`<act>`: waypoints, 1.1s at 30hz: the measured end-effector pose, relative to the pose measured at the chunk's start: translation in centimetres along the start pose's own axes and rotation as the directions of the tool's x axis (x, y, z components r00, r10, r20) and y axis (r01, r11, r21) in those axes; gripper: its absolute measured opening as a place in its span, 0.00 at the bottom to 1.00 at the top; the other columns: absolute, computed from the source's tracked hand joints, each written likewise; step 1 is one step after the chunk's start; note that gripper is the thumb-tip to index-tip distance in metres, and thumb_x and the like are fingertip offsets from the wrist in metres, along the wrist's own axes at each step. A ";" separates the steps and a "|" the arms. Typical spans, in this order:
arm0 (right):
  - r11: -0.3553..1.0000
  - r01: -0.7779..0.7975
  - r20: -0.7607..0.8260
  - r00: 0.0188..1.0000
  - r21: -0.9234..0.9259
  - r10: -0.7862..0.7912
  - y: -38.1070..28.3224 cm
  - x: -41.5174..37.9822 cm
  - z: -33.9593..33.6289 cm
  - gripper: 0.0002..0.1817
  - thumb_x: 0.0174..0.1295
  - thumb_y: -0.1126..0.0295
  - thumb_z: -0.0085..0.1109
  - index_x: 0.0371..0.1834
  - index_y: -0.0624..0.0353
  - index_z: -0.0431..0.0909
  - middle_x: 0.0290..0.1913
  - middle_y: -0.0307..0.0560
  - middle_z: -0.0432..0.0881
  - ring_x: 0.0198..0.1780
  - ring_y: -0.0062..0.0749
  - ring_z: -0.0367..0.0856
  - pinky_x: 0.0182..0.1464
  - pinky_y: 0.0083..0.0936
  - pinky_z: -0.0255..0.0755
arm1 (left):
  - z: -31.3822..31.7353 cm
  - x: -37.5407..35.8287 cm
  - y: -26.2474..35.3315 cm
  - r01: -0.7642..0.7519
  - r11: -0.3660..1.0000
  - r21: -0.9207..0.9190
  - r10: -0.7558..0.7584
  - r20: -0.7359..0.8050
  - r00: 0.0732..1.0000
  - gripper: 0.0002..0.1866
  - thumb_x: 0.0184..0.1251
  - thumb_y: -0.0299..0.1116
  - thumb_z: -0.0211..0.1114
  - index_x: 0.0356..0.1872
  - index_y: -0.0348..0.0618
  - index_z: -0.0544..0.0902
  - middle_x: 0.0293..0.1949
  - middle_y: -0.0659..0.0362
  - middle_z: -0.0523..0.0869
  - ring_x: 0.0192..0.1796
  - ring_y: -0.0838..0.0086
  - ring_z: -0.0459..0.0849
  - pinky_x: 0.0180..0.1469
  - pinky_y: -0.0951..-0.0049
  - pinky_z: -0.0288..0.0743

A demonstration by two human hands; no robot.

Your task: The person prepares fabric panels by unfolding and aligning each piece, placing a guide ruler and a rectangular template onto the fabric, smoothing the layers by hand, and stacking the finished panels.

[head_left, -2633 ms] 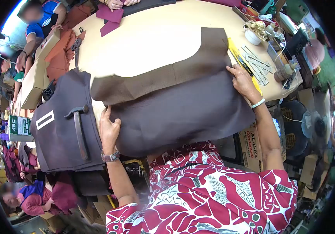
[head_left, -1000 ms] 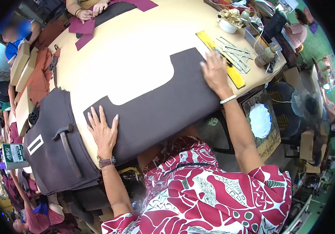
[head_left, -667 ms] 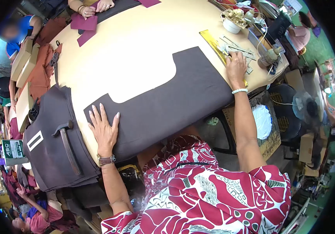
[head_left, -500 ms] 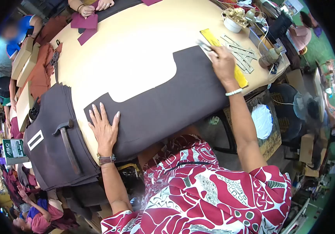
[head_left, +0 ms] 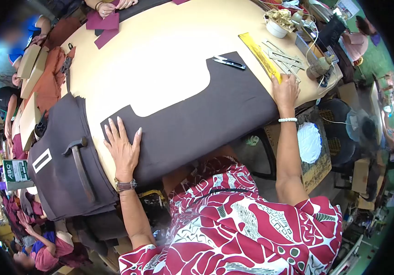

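Observation:
A dark fabric piece [head_left: 197, 114] with a curved cutout lies along the table's near edge. My left hand [head_left: 123, 149] rests on its left end with fingers spread. Small thread snips [head_left: 229, 62] lie on the fabric's upper right corner. My right hand [head_left: 286, 94] is at the near end of a yellow ruler [head_left: 258, 55], its fingers closed on that end. Beside the ruler are several pale slotted templates [head_left: 288, 60].
A hammer [head_left: 82, 169] and a white rectangular frame [head_left: 42, 160] lie on stacked dark fabric [head_left: 61, 133] at left. Across the table, another person's hands [head_left: 106, 9] touch maroon pieces [head_left: 103, 23]. A white bowl [head_left: 276, 29] and a bottle [head_left: 318, 68] stand at right.
The snips have left my right hand and now lie on the fabric. My right hand has moved right and down to the yellow ruler's near end. My left hand stays in place.

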State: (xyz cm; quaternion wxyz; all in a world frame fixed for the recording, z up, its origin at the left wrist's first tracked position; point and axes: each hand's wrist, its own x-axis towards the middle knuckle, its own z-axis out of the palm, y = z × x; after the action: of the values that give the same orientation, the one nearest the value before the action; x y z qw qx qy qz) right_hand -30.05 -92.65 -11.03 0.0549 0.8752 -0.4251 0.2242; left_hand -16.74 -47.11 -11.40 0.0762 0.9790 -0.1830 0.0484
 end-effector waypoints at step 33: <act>0.853 0.228 0.061 0.955 0.470 -0.289 -7.5 -9.3 -5.5 0.20 0.60 0.66 0.59 0.53 0.63 0.76 0.38 0.46 0.82 0.43 0.38 0.79 0.47 0.36 0.68 | -1.4 -2.8 1.5 -0.030 0.994 -0.107 0.010 -0.183 0.983 0.25 0.71 0.39 0.52 0.67 0.42 0.65 0.66 0.49 0.67 0.71 0.53 0.58 0.69 0.42 0.45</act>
State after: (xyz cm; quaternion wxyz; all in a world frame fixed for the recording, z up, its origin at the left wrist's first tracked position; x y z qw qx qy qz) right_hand -31.16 -79.65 -9.47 -0.1509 0.9251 -0.2410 0.2516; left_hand -19.94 -47.30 -10.18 0.1455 0.9629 -0.1873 0.1285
